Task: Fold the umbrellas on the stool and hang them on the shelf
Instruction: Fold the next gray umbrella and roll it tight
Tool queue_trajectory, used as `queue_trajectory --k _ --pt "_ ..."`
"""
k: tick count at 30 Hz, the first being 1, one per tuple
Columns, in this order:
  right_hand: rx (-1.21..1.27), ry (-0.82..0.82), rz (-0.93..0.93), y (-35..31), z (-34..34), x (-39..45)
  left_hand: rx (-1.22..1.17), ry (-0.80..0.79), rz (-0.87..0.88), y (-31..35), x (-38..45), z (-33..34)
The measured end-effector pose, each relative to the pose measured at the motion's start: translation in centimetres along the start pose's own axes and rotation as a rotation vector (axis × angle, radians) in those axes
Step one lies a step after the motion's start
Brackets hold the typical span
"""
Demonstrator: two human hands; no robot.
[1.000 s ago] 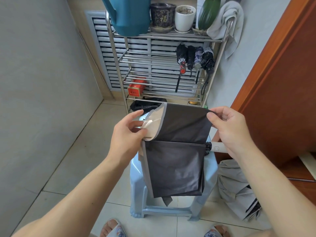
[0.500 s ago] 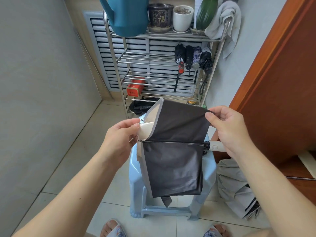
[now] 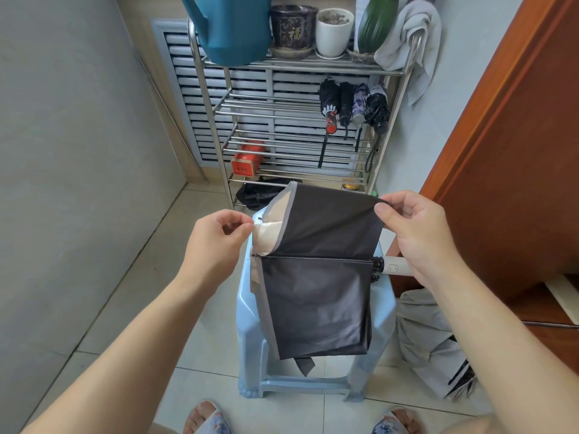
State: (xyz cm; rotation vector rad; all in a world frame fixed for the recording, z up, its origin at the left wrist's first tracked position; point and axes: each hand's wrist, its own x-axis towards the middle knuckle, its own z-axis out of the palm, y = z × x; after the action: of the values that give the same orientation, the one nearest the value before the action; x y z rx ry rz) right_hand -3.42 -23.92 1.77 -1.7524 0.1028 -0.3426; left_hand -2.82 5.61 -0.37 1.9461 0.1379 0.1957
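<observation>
Four folded umbrellas (image 3: 352, 104) hang on the shelf (image 3: 300, 68), one dark umbrella (image 3: 316, 277) is over the single stool (image 3: 380, 317), one grey umbrella (image 3: 429, 343) lies on the floor, and two pots (image 3: 293, 26) stand beside one watering can (image 3: 235, 29).

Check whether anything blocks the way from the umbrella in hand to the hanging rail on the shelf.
Nothing visible blocks it. Four folded umbrellas already hang at the rail's right end; the left stretch is bare. The umbrella itself is unfolded.

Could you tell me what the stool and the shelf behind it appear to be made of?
The stool looks like pale blue moulded plastic, smooth with a soft sheen. The shelf seems to be polished metal tubing, probably stainless steel, judging by its bright silver reflections.
</observation>
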Motion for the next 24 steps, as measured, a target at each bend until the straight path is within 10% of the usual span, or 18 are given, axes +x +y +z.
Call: queue_trajectory --k 15,24 --pt "0.087 -0.058 -0.037 -0.6 -0.4 -0.2 0.082 -0.209 0.211 0.3 0.7 -0.9" --pt "-0.206 -0.534 -0.128 0.5 -4.0 -5.6 0.579 -0.442 0.575 -2.7 -2.4 -3.4"
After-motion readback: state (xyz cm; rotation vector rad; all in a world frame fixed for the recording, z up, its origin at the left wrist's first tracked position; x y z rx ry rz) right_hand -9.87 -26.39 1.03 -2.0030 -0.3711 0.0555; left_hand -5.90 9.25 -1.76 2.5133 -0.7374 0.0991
